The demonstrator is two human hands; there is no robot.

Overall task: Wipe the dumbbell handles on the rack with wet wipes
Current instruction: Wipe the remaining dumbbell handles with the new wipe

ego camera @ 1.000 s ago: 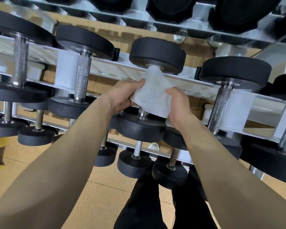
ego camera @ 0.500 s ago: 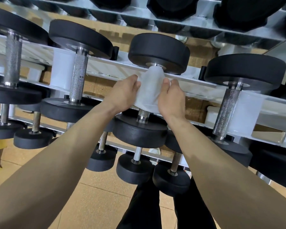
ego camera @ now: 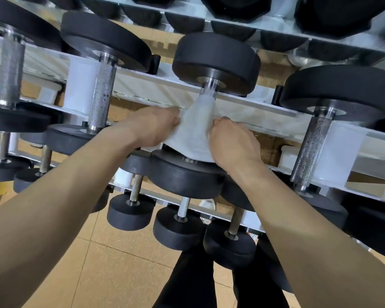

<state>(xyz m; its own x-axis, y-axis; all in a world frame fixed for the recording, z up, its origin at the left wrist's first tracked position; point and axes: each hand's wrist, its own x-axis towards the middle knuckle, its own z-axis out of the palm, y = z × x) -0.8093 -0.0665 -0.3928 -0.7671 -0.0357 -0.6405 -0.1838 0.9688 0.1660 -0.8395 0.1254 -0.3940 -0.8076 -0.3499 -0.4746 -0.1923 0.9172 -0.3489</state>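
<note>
- White and damp-looking, the wet wipe [ego camera: 198, 132] is wrapped round the handle [ego camera: 208, 92] of the middle dumbbell [ego camera: 216, 61], which lies on the middle shelf of the rack [ego camera: 156, 90].
- The wipe covers most of the handle down to the near black weight. Only a short rough metal stretch shows above it, just under the far weight.
- The left hand [ego camera: 152, 127] grips the wipe from the left, fingers curled round the cloth and the bar beneath.
- The right hand [ego camera: 233, 141] grips it from the right, fingers curled in and knuckles facing the camera. The two hands sit close together, with the wipe between them.
- The hands and the wipe hide the lower part of the handle.
- A bare-handled left dumbbell [ego camera: 101, 96] and a right dumbbell [ego camera: 310, 150] lie just beside the middle one on the same shelf.
- Small dumbbells [ego camera: 179, 225] sit on the shelf below, partly hidden by the forearms.
- Large black weights [ego camera: 333, 14] line the top shelf.
- Black trousers [ego camera: 187, 281] and a tan tiled floor [ego camera: 111, 263] show underneath.
</note>
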